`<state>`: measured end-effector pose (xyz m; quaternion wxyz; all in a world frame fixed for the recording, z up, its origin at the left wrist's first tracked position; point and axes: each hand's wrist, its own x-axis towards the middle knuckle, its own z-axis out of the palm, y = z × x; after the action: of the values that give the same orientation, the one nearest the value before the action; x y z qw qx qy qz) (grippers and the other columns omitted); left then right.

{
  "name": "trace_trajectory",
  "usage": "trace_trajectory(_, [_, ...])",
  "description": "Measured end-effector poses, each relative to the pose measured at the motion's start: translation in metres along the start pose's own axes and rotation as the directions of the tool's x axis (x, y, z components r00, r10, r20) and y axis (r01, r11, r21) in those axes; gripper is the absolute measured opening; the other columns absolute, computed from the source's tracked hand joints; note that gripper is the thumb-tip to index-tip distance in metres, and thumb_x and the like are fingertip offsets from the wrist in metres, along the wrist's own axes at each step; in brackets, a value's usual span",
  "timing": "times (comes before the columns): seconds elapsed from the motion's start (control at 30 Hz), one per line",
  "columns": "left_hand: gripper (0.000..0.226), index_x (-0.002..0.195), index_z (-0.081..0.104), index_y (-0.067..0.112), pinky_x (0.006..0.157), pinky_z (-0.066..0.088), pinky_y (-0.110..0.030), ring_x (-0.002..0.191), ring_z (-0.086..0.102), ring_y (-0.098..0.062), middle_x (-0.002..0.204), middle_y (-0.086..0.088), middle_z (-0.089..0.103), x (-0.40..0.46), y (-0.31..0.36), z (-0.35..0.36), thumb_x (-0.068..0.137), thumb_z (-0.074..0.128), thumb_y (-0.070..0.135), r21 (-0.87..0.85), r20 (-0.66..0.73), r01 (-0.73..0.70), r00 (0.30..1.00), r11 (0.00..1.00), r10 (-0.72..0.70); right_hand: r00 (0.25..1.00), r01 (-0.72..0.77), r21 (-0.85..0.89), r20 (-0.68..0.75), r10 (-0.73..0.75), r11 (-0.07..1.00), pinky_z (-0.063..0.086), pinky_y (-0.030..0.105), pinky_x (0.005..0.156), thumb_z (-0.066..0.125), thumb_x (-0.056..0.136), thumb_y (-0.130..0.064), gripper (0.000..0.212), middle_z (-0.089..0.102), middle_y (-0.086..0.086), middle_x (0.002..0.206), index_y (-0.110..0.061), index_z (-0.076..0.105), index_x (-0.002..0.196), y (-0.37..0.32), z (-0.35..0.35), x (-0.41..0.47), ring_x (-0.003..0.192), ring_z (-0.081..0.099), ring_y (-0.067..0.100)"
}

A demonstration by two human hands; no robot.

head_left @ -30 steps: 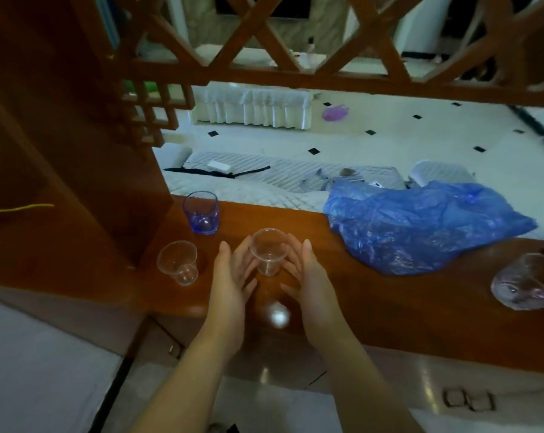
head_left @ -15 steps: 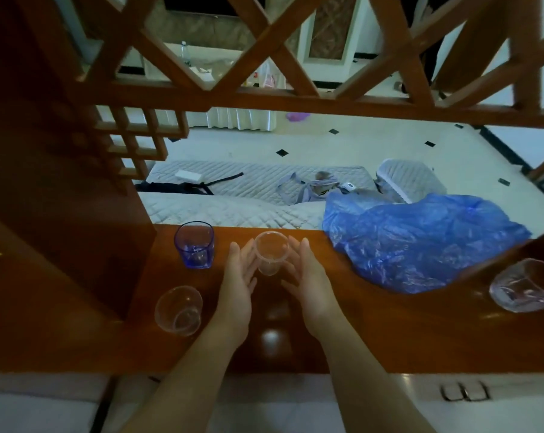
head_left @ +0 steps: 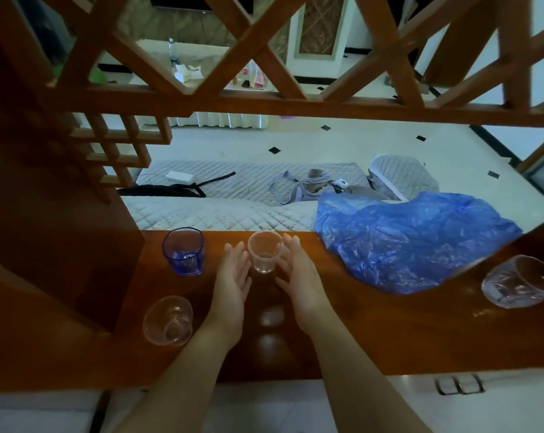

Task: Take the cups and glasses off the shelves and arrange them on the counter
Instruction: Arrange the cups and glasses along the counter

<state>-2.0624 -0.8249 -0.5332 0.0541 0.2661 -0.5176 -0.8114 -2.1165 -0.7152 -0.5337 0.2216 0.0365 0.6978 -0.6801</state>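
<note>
A small clear plastic cup [head_left: 264, 253] stands upright near the far edge of the brown wooden counter [head_left: 374, 332]. My left hand [head_left: 233, 282] and my right hand [head_left: 299, 276] flank it, palms facing each other and fingers straight, at or just off its sides. Neither hand wraps around it. A blue glass [head_left: 184, 251] stands just left of my left hand. Another clear cup [head_left: 168, 320] sits nearer me at the left. A larger clear glass [head_left: 522, 281] rests at the far right.
A crumpled blue plastic bag [head_left: 414, 239] lies on the counter right of my hands. A wooden lattice [head_left: 264, 101] spans overhead, and a dark wooden side panel [head_left: 61, 245] closes the left. Beyond the counter are a quilted mat and a tiled floor.
The clear cup between my hands has moved away from me, from behind the blue glass's line to level with it near the far edge. My hands stayed on either side.
</note>
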Motion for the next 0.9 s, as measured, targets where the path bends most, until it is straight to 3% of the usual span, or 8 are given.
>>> trace_trajectory(0.03, [0.067, 0.158, 0.039, 0.026, 0.126, 0.023, -0.039, 0.149, 0.039, -0.013, 0.165, 0.001, 0.042, 0.0, 0.0, -0.001, 0.104, 0.026, 0.063, -0.014, -0.005, 0.006, 1.0, 1.0, -0.006, 1.0, -0.005, 0.003, -0.007, 0.005, 1.0, 0.043, 0.043, 0.113, 0.033, 0.103, -0.067, 0.033, 0.068, -0.024, 0.125, -0.059, 0.062, 0.115, 0.0, -0.001, -0.002, 0.126, 0.058, 0.003])
trace_trajectory(0.1, [0.069, 0.159, 0.037, 0.024, 0.124, 0.025, -0.039, 0.15, 0.039, -0.015, 0.165, -0.002, 0.041, 0.001, -0.002, -0.003, 0.103, 0.027, 0.064, -0.038, -0.013, 0.021, 1.0, 0.999, -0.022, 1.0, -0.004, 0.018, -0.022, 0.005, 1.0, 0.041, 0.044, 0.116, 0.033, 0.101, -0.071, 0.053, 0.059, -0.016, 0.144, -0.047, 0.052, 0.144, 0.001, -0.003, -0.008, 0.135, 0.052, 0.008])
trace_trajectory(0.17, [0.071, 0.159, 0.038, 0.023, 0.123, 0.026, -0.04, 0.149, 0.04, -0.019, 0.164, -0.004, 0.043, 0.001, -0.005, -0.005, 0.103, 0.028, 0.065, -0.07, -0.025, 0.053, 0.998, 0.996, -0.055, 0.999, 0.001, 0.036, -0.05, 0.001, 0.999, 0.04, 0.046, 0.118, 0.035, 0.102, -0.069, 0.06, 0.052, -0.012, 0.153, -0.041, 0.042, 0.155, 0.002, -0.009, -0.016, 0.139, 0.048, 0.011])
trace_trajectory(0.33, [0.066, 0.151, 0.048, 0.012, 0.117, 0.037, -0.045, 0.134, 0.056, -0.028, 0.148, -0.015, 0.058, -0.014, -0.017, -0.003, 0.106, 0.032, 0.058, -0.121, -0.07, 0.139, 0.987, 0.983, -0.148, 0.985, -0.024, 0.037, -0.17, 0.03, 0.999, 0.043, 0.045, 0.115, 0.033, 0.104, -0.065, 0.056, 0.055, -0.013, 0.148, -0.038, 0.049, 0.151, 0.012, -0.052, -0.048, 0.136, 0.052, 0.012])
trace_trajectory(0.47, [0.061, 0.141, 0.054, 0.008, 0.113, 0.042, -0.047, 0.125, 0.061, -0.033, 0.139, -0.021, 0.062, -0.034, -0.029, 0.023, 0.106, 0.034, 0.055, -0.173, 0.0, 0.251, 0.967, 0.952, -0.254, 0.946, -0.041, 0.151, -0.312, 0.087, 0.988, 0.042, 0.047, 0.116, 0.033, 0.108, -0.056, 0.056, 0.062, -0.003, 0.144, -0.024, 0.056, 0.146, 0.018, -0.107, -0.076, 0.132, 0.057, 0.017])
trace_trajectory(0.57, [0.063, 0.141, 0.055, 0.008, 0.115, 0.041, -0.049, 0.123, 0.062, -0.033, 0.135, -0.019, 0.064, -0.055, -0.037, 0.057, 0.106, 0.031, 0.055, -0.094, 0.048, 0.277, 0.961, 0.956, -0.274, 0.919, -0.024, 0.193, -0.383, 0.098, 0.981, 0.045, 0.048, 0.114, 0.033, 0.108, -0.055, 0.055, 0.067, -0.001, 0.138, -0.022, 0.059, 0.144, 0.019, -0.146, -0.091, 0.126, 0.062, 0.018])
trace_trajectory(0.73, [0.067, 0.136, 0.06, 0.009, 0.117, 0.039, -0.052, 0.122, 0.064, -0.033, 0.131, -0.017, 0.069, -0.08, -0.052, 0.107, 0.105, 0.028, 0.059, 0.031, 0.155, 0.273, 0.949, 0.962, -0.274, 0.91, 0.02, 0.161, -0.412, 0.049, 0.987, 0.054, 0.041, 0.101, 0.039, 0.108, -0.053, 0.046, 0.076, -0.004, 0.121, -0.024, 0.069, 0.128, 0.021, -0.209, -0.103, 0.111, 0.071, 0.014])
trace_trajectory(0.9, [0.068, 0.127, 0.064, 0.009, 0.113, 0.042, -0.051, 0.119, 0.067, -0.035, 0.125, -0.02, 0.072, -0.099, -0.076, 0.158, 0.103, 0.03, 0.063, -0.014, 0.118, 0.257, 0.96, 0.966, -0.254, 0.924, 0.037, 0.07, -0.382, -0.008, 0.997, 0.057, 0.042, 0.093, 0.047, 0.107, -0.045, 0.039, 0.082, -0.004, 0.102, -0.019, 0.077, 0.107, 0.029, -0.3, -0.118, 0.098, 0.076, 0.017])
